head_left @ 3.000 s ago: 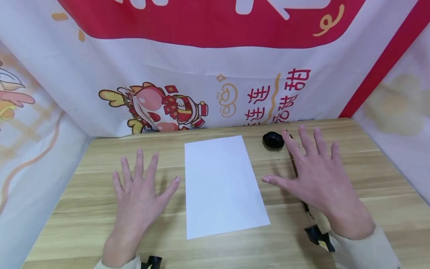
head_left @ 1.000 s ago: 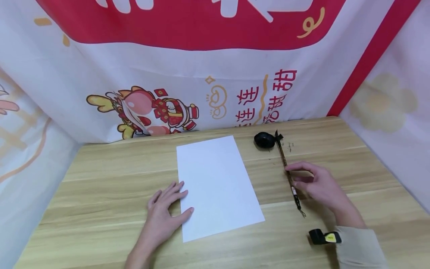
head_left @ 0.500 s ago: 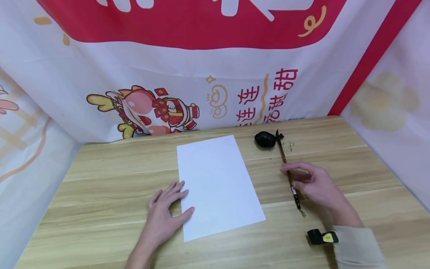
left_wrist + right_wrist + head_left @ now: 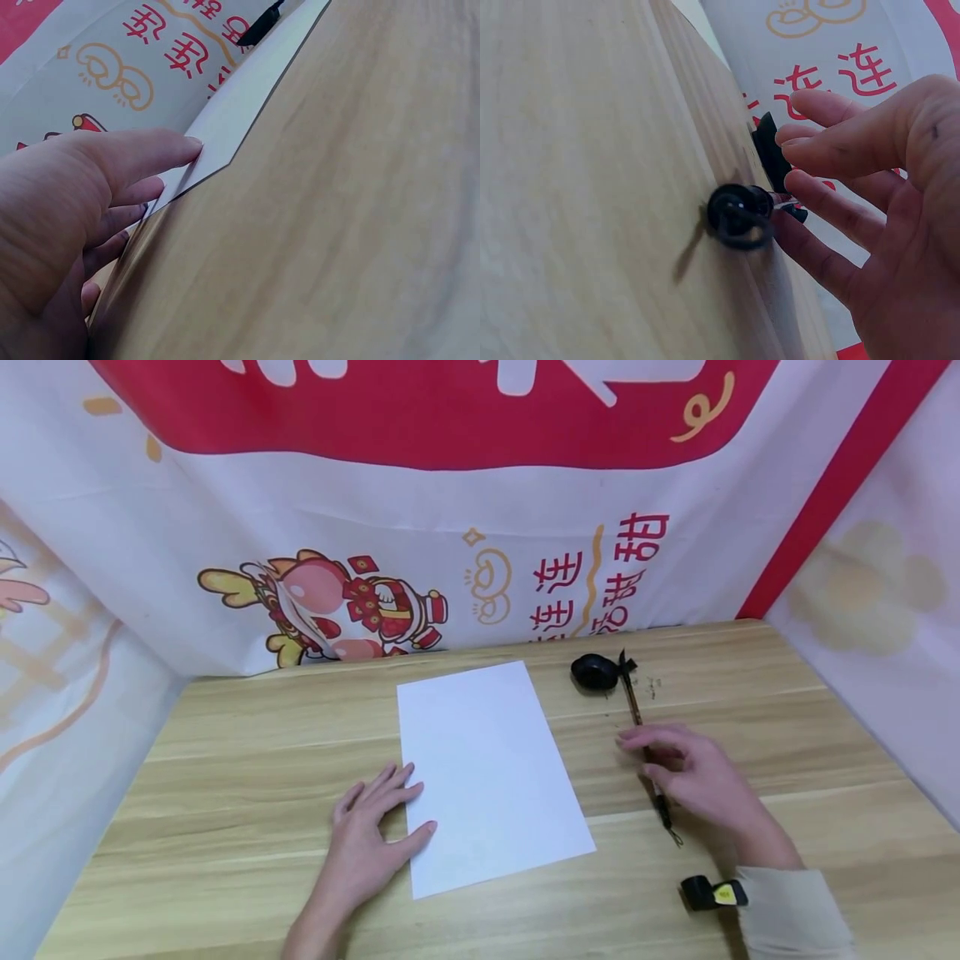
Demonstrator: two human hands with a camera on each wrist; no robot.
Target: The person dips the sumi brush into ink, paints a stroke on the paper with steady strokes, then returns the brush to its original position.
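Where the brush lies: slanted across the right part of the wooden tabletop, head pointing away from the person, loop end toward them; whether the near end is flat down or slightly raised I cannot tell.
Right hand: over the lower shaft, fingers bent, thumb and index tips apart rather than clamped on the brush; whether any fingertip touches it I cannot tell.
Brush shaft: slim, brown and smooth-looking; probably light and stiff, apt to roll if nudged from the side.
Brush head: dark, just beside the black rounded object; likely soft and easily splayed, perhaps inky, so a poor place to hold.
End cap: black, with a cord loop that should be limp and useless for steering.
Best hold on the brush: around the bare brown shaft, thumb on one side and fingertips on the other, for control without crowding the head.
Paper: blank, left of the brush and well apart from it; surely light, thin, quick to slide or crease.
Left hand: fingers spread, not pinching, tips and thumb resting at the paper's left edge; light, flat pressure there should suffice.
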